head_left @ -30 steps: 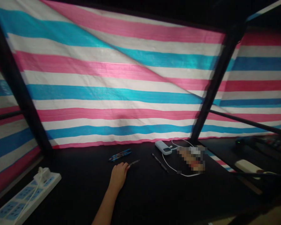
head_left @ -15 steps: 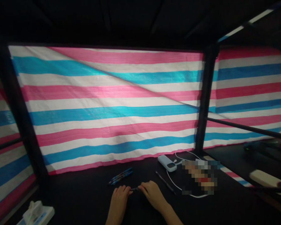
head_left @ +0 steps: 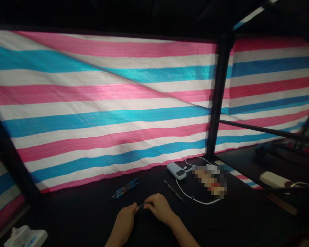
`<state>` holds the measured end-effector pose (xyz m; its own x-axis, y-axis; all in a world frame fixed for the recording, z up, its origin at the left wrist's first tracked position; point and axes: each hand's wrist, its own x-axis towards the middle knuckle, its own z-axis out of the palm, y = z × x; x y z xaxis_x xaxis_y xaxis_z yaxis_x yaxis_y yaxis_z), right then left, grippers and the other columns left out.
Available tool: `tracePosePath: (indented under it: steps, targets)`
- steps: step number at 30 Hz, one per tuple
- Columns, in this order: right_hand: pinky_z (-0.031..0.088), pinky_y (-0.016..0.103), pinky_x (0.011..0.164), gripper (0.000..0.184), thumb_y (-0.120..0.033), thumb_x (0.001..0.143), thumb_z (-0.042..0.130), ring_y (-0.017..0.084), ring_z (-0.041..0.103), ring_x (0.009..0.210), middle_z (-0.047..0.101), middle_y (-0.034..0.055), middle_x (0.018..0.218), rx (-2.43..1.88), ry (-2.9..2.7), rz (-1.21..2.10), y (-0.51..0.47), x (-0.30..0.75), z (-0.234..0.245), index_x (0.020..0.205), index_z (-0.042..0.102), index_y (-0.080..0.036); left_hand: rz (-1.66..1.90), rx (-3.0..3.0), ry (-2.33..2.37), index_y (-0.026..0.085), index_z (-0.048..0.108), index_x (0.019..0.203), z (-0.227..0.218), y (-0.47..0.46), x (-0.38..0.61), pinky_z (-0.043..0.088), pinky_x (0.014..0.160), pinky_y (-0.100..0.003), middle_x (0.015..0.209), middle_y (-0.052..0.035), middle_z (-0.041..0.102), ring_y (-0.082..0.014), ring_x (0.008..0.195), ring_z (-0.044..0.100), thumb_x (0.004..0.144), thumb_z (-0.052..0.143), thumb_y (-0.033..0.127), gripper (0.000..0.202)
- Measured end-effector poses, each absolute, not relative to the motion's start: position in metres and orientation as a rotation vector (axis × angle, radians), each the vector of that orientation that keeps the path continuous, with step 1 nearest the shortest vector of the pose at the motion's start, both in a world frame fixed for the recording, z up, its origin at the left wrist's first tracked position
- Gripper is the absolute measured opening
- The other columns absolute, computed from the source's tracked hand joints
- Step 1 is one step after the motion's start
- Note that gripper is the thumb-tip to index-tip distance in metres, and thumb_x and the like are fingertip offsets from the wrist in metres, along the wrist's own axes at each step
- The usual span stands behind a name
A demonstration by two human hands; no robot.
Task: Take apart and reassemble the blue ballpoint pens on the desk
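Both of my hands meet low in the middle of a dark table [head_left: 221, 223]. My left hand [head_left: 125, 217] and my right hand [head_left: 158, 209] are closed, each pinching one end of a thin dark pen [head_left: 142, 206] held between them. Two blue pens [head_left: 125, 188] lie side by side just beyond my left hand. A single dark pen [head_left: 174, 191] lies beyond my right hand, apart from it.
A white power bank [head_left: 176, 171] with a white cable [head_left: 193, 199] sits at the back near a black post [head_left: 216, 99]. A striped pink, blue and white tarp [head_left: 105, 103] walls the table. A white power strip [head_left: 25, 236] lies at the lower left.
One second ago only my left hand lay on the table touching the pen. My right hand has since come in and both now grip the pen. The view has shifted.
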<state>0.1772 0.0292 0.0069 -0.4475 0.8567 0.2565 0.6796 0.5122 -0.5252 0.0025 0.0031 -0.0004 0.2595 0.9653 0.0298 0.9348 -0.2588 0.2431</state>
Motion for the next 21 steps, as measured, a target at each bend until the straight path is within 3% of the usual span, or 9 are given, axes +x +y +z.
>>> tracePosePath:
  steps: [12,17,21]
  targets:
    - [0.034,0.02,0.056,0.031,-0.035,0.081,0.043,0.013,0.055,0.061,0.063,0.0002,0.063,-1.375,-2.086,0.841,0.036,0.178,0.005,0.072,0.067,-0.019,0.334,2.536,1.891,0.024,0.055,0.09,0.015,0.005,0.001,0.036,0.071,-0.023,0.089,0.0001,0.057,-0.0133,0.086,0.052,0.087,0.033,0.021,0.022]
    - [0.035,0.021,0.062,0.033,-0.044,0.082,0.041,0.013,0.056,0.063,0.061,-0.002,0.059,-1.315,-2.174,0.813,0.031,0.183,0.008,0.078,0.066,-0.023,0.258,2.565,1.874,0.022,0.055,0.09,0.016,0.001,0.002,0.036,0.071,-0.024,0.088,-0.0007,0.056,-0.0133,0.083,0.051,0.087,0.031,0.018,0.025]
    - [0.033,0.022,0.059,0.027,-0.041,0.08,0.046,0.015,0.057,0.068,0.065,-0.0018,0.067,-1.324,-2.265,0.763,0.03,0.183,0.009,0.076,0.066,-0.025,0.175,2.599,1.858,0.023,0.055,0.092,0.016,0.001,0.002,0.035,0.072,-0.026,0.089,-0.0016,0.056,-0.0149,0.084,0.05,0.086,0.031,0.016,0.026]
